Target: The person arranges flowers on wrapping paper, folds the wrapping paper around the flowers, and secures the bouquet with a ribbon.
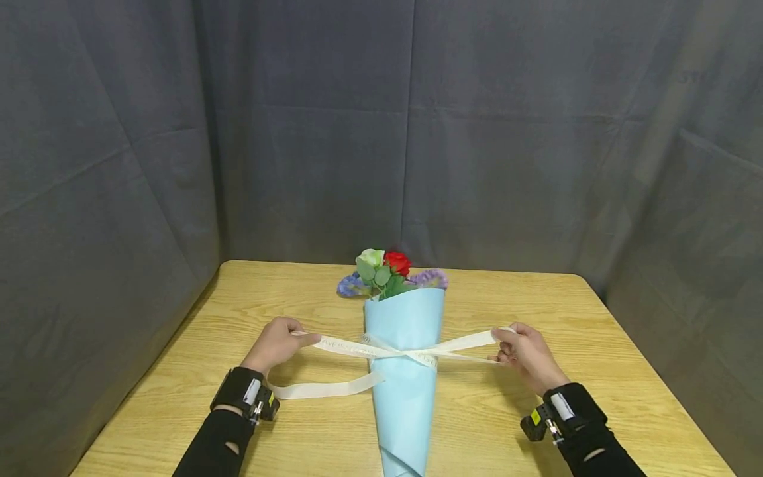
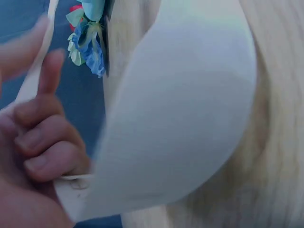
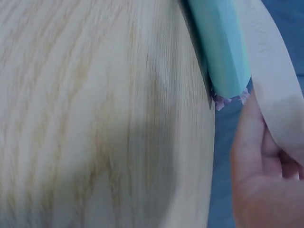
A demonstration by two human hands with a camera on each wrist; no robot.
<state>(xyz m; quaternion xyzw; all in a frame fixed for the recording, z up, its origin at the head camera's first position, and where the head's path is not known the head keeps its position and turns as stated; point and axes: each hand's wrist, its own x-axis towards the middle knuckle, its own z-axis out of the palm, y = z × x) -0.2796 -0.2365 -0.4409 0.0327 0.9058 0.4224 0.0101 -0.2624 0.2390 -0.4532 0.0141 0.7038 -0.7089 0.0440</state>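
Observation:
A bouquet wrapped in light blue paper (image 1: 405, 324) lies on the table, its red, pale green, blue and purple flowers (image 1: 398, 263) at the far end. Round the wrap's middle runs a cream ribbon (image 1: 342, 346) with printed lettering, its two sides crossing at the front. My left hand (image 1: 279, 343) pinches one side, stretched out to the left. On the right, my right hand (image 1: 524, 354) grips the other side. A loose length of ribbon (image 2: 185, 109) loops below the left hand, whose fingers curl in the left wrist view. The right fingertips are partly hidden behind ribbon (image 3: 280, 95).
The wooden table (image 1: 286, 291) extends to both sides of the bouquet. Grey fabric curtains (image 1: 316, 165) hang behind it and along both sides. Each wrist carries a black strap with a small camera (image 1: 534, 424).

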